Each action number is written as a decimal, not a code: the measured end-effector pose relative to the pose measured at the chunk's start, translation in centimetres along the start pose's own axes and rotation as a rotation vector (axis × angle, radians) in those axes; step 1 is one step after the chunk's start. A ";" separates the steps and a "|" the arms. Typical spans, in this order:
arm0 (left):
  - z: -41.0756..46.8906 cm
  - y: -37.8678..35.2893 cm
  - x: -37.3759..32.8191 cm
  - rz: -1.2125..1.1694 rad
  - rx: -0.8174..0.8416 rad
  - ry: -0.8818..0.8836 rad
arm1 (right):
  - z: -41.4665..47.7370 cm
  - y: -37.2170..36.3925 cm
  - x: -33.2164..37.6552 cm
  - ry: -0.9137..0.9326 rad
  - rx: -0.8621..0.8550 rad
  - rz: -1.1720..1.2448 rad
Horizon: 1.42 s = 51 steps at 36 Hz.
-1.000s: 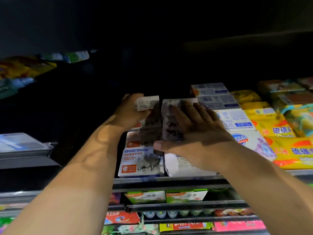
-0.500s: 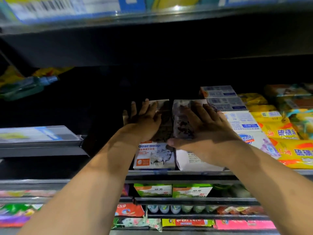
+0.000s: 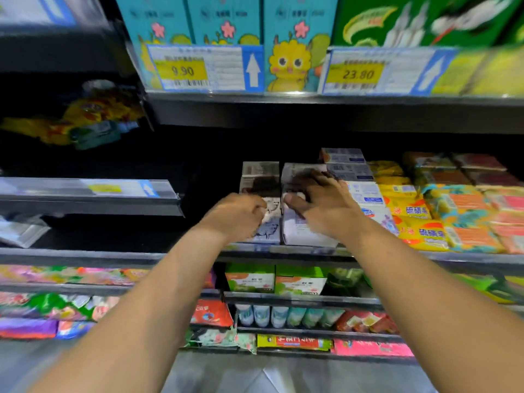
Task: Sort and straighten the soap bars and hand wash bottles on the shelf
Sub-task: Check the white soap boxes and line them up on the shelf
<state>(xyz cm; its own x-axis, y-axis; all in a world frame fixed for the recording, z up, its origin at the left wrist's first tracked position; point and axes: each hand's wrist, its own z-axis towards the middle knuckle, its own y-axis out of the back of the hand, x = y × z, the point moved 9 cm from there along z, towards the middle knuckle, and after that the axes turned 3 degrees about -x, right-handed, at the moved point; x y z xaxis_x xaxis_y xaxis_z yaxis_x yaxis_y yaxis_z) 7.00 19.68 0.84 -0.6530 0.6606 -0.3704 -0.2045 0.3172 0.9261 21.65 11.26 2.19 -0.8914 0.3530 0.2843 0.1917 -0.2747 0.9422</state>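
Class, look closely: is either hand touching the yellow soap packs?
No, the left hand and right hand are both on the white soap boxes, left of the yellow soap packs.

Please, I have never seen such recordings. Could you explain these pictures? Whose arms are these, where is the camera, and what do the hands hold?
There is no machine here: both arms belong to a person tidying a shop shelf. Every picture comes from one wide-angle camera worn on that person's head, looking forward and down. On the shelf stand two stacks of soap boxes side by side, with blue-white boxes and yellow packs to their right. The left hand, fingers curled, touches the left stack; blur hides whether it grips a box. The right hand lies on the right stack, fingers bent over its top, thumb on its left edge, so it seems to grip it. The shelf above carries price tags.
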 end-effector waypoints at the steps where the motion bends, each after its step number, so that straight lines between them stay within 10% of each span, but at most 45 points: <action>1: -0.5 0.5 -0.3 -0.026 -0.026 -0.004 | -0.2 0.8 0.2 0.000 -0.015 0.038; 6: -1.8 2.0 -3.7 -0.080 -0.147 -0.013 | -2.7 3.8 -1.6 -0.069 0.064 0.496; 13: -0.5 0.4 -13.4 0.002 -0.164 -0.160 | -6.2 8.5 -11.4 -0.081 0.019 0.070; 35: 6.6 -15.5 -42.8 0.213 -0.022 -0.349 | -14.7 18.1 -42.7 -0.217 0.193 -0.064; 51: 10.9 -19.1 -45.2 0.331 0.105 -0.268 | -9.5 15.2 -48.0 -0.221 0.429 -0.042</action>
<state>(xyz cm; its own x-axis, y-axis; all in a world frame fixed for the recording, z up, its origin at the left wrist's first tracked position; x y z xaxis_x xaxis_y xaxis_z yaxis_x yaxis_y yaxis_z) 48.37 -8.78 -0.88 -0.4555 0.8872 -0.0731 0.0686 0.1168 0.9908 63.43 -18.33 1.20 -0.8021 0.5505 0.2314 0.3510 0.1210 0.9285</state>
